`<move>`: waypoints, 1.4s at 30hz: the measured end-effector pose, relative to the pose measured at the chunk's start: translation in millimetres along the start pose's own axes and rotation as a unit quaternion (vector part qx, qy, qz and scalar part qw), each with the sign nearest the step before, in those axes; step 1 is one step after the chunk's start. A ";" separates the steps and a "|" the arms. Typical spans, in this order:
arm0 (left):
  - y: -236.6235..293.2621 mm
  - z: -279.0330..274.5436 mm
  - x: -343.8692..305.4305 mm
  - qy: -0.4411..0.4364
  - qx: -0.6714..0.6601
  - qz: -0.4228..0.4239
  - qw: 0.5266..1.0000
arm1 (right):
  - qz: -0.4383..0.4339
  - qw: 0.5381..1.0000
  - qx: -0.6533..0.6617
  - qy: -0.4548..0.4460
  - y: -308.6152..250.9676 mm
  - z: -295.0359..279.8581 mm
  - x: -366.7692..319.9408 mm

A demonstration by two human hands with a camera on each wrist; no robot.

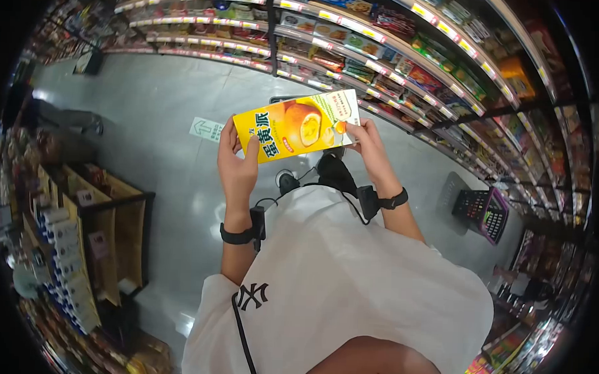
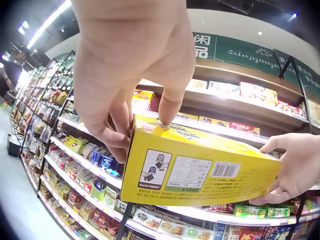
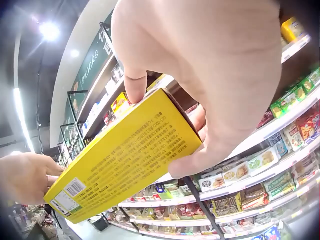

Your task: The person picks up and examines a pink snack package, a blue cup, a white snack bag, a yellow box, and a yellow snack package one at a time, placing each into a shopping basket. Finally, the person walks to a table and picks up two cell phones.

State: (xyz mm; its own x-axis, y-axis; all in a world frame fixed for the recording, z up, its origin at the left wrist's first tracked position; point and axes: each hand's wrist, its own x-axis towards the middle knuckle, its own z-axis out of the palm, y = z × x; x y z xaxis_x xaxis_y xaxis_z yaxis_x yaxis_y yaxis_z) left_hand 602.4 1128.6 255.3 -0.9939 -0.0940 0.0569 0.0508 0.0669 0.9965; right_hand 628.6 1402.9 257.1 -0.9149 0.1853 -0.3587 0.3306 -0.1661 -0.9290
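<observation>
because the box is long, the left hand grips one end and the right hand the other, probably to share its weight, above the floor, printed front facing up.

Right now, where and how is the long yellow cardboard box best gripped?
Grip the yellow box by both short ends, one hand per end, from the sides, thumbs on the printed front. It's long and flat-sided, so opposed ends should balance it; the left hand and right hand hold it there.
</observation>
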 end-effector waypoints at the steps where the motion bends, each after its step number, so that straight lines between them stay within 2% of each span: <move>1: 3.5 -1.3 -2.5 0.005 0.004 -0.005 1.000 | 0.004 1.000 -0.003 -0.005 -2.3 1.2 0.7; 5: -0.4 0.1 -6.7 0.022 -0.034 0.012 0.999 | -0.023 0.998 -0.016 -0.057 -7.6 -4.4 13.1; 7: 6.1 -0.4 -8.1 0.041 -0.033 0.031 0.998 | -0.092 0.988 -0.005 -0.121 -9.9 -1.2 12.0; 8: 9.1 -4.2 -9.5 0.074 -0.135 -0.006 0.988 | -0.125 0.980 0.001 -0.153 -11.4 1.0 9.5; 10: 12.6 -16.2 -6.3 0.125 -0.332 -0.074 0.932 | -0.154 0.966 -0.051 -0.199 -17.9 6.4 1.1; 11: 11.5 -19.0 -2.3 0.126 -0.271 -0.094 0.950 | -0.168 0.958 -0.076 -0.219 -20.1 5.3 -0.3; 12: 7.5 -22.6 1.0 0.125 -0.208 -0.117 0.963 | -0.214 0.931 -0.169 -0.244 -15.4 3.4 -0.7; 13: 3.0 -24.5 1.6 0.122 -0.144 -0.142 0.972 | -0.217 0.916 -0.206 -0.268 -15.4 6.5 -9.6; 14: -0.7 -26.5 2.1 0.126 -0.125 -0.132 0.975 | -0.205 0.905 -0.209 -0.309 -21.0 9.2 -22.8; 15: -4.0 -28.6 3.7 0.131 -0.108 -0.120 0.978 | -0.242 0.862 -0.280 -0.347 -32.6 11.4 -38.1; 16: -5.4 -28.1 5.4 0.139 -0.090 -0.105 0.981 | -0.259 0.839 -0.271 -0.395 -33.0 13.4 -49.3; 19: 4.1 -29.5 -2.4 0.145 -0.184 -0.079 0.969 | -0.153 0.833 -0.273 -0.456 -50.7 16.5 -72.7; 20: 3.0 -31.4 -4.1 0.158 -0.194 -0.059 0.966 | -0.233 0.812 -0.291 -0.449 -45.3 16.8 -65.5; 22: -0.4 -34.4 -5.4 0.183 -0.215 -0.019 0.959 | -0.203 0.856 -0.278 -0.386 -34.0 15.5 -59.2; 23: 0.2 -32.4 -6.1 0.156 -0.243 0.028 0.957 | -0.187 0.876 -0.271 -0.353 -28.8 14.1 -57.8; 25: 5.6 -26.8 -8.1 0.103 -0.296 0.119 0.942 | -0.137 0.874 -0.265 -0.383 -18.4 9.7 -57.8; 28: 15.5 -11.9 -7.5 0.049 -0.273 0.163 0.947 | -0.071 0.852 -0.285 -0.433 -25.0 8.9 -56.0; 31: 20.1 -8.4 -4.8 0.006 -0.279 0.156 0.948 | -0.019 0.830 -0.333 -0.447 -38.9 7.2 -50.5; 33: 22.4 -6.6 -0.1 0.019 -0.265 0.111 0.958 | 0.006 0.825 -0.327 -0.460 -43.7 5.7 -44.0; 36: 24.5 -5.0 4.3 0.034 -0.230 0.057 0.971 | -0.063 0.924 -0.238 -0.294 -4.6 -7.6 -33.9; 38: 21.2 -6.2 5.4 0.017 -0.201 0.052 0.978 | -0.004 0.976 -0.037 -0.214 -13.7 -0.7 -29.3; 42: 20.3 0.9 5.4 0.048 -0.170 0.020 0.984 | -0.016 0.975 -0.034 -0.218 -32.0 -6.1 -20.7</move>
State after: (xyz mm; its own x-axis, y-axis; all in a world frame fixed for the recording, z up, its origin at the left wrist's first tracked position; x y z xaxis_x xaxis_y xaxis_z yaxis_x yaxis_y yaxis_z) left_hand 598.0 1130.3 275.7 -0.9773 -0.1933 0.0863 0.1364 -0.2630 0.9551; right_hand 638.4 1410.3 293.6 -0.9317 -0.2427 -0.2704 0.3013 -0.1003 -0.9482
